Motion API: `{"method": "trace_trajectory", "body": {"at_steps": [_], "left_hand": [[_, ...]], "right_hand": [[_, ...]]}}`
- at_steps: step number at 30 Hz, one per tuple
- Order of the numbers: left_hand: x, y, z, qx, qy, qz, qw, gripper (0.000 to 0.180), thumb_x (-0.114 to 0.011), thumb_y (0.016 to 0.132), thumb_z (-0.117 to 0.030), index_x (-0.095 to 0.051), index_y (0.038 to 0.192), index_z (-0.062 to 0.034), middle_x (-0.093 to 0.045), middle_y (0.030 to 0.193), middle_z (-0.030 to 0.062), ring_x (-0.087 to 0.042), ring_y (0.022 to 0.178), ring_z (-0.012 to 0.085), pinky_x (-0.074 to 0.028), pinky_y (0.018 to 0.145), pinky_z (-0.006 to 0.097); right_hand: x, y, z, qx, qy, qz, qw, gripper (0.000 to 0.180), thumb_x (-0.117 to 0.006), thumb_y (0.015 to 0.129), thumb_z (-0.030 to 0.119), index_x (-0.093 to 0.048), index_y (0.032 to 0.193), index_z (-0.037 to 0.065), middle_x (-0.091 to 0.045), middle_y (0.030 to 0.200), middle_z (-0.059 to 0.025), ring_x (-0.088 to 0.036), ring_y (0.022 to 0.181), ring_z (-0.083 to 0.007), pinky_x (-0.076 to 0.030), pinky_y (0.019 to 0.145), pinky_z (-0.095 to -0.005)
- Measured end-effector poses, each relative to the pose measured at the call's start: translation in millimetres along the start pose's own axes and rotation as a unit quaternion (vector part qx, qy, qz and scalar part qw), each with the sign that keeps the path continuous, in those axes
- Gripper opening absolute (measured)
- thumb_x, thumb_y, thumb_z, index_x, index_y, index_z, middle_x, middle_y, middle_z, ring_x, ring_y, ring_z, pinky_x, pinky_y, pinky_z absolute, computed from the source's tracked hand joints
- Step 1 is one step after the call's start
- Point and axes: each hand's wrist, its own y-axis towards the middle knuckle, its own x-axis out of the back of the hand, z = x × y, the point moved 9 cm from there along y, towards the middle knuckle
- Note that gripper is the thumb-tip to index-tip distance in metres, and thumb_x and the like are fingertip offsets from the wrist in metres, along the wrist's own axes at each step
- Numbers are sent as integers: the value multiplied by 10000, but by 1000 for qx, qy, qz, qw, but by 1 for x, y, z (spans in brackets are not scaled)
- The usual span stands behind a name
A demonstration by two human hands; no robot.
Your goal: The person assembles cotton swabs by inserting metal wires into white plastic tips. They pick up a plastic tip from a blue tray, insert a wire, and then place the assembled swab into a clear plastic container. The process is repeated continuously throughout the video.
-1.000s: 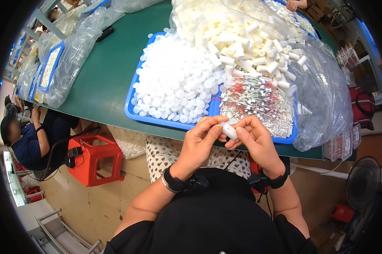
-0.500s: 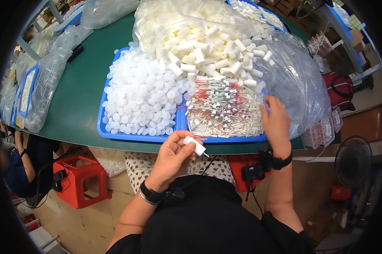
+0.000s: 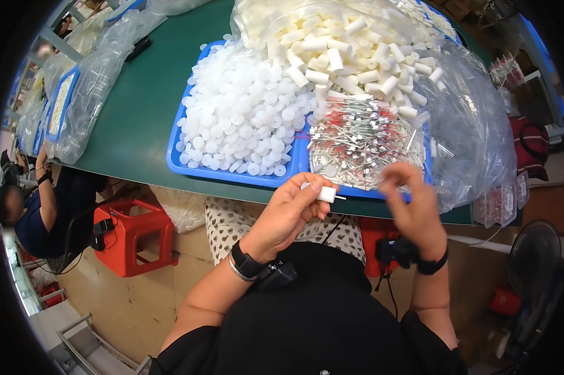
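My left hand [image 3: 289, 209] pinches a small white cylinder [image 3: 326, 194] with a thin pin sticking out of its right end. To its right, my right hand [image 3: 414, 203] is over the front right corner of the blue tray [image 3: 229, 177]; its fingertips are smeared by motion, so what they hold, if anything, cannot be made out. Translucent white discs [image 3: 238, 119] fill the tray's left compartment. In the right one lie many thin white and red pin-like pieces [image 3: 363, 134]. Behind these, cream-white foam-like cylinders [image 3: 350, 50] spill from a clear bag.
The tray stands on a green table [image 3: 129, 103]. Clear plastic sheeting [image 3: 475, 119] bulges at the right. Below the table edge are a red stool [image 3: 132, 240] and, far right, a fan [image 3: 535, 256]. Another person [image 3: 44, 206] sits at the left.
My right hand has come away from the right compartment's edge, toward me and nearer my left hand. The white cylinder in my left hand has turned more level. The whole view has shifted.
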Motion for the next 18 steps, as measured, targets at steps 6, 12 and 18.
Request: {"method": "trace_trajectory", "body": {"at_steps": [6,12,18], "left_hand": [[4,-1,-6,-46,29,-23,998,189,-541,1007,-195,-548,1065,-15,-627,997,55,-556,761,65,-470,704,219],[7,-5,-14,-85,72,-14,994,171,-534,1013,-194,-540,1080,-37,-622,1034,43,-550,784,51,-465,713,211],[6,-4,-7,-84,79,-18,993,151,-515,1020,-180,-529,1104,-56,-600,1012,19,-538,797,44,-462,726,207]], "right_hand": [[-50,-7,31,88,-15,86,992,309,-728,793,67,-582,1061,18,-595,947,-138,-619,757,-310,-508,658,-368],[-46,-5,22,54,16,44,997,277,-724,810,23,-593,1053,7,-593,967,-116,-630,694,-216,-508,575,-313],[-61,-7,17,16,63,62,996,250,-712,832,20,-591,1050,0,-605,916,-98,-627,659,-163,-516,576,-253]]}}
